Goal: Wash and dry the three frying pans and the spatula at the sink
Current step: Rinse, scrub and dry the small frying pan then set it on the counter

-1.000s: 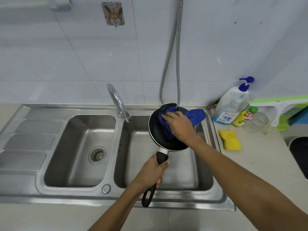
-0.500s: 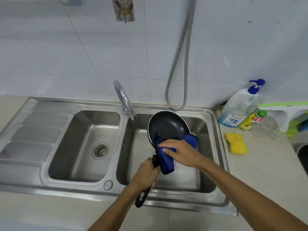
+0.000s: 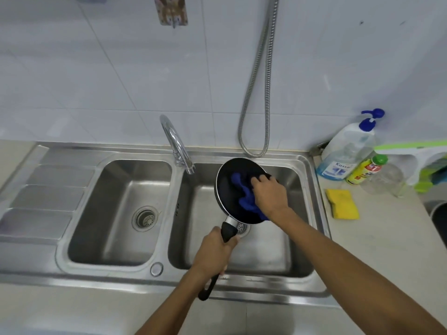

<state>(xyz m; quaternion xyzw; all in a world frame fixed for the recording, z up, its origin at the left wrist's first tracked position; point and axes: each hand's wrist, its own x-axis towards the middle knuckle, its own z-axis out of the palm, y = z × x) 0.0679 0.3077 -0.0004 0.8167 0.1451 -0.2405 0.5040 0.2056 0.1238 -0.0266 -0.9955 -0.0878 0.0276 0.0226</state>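
Note:
A small black frying pan is held tilted over the right basin of the steel sink. My left hand grips its black handle near the pan. My right hand presses a blue cloth against the pan's inner surface, fingers curled on the cloth. Part of the cloth is hidden under that hand. A dark pan rim shows at the right edge of the counter. No spatula is in view.
The chrome tap stands between the two basins, and a metal hose hangs behind the pan. On the right counter lie a yellow sponge, a pump soap bottle, a yellow bottle and a green-white rack. The drainboard is at left.
My right hand has moved the blue cloth from the pan's near rim up into the middle of the pan. The left hand keeps its grip on the handle.

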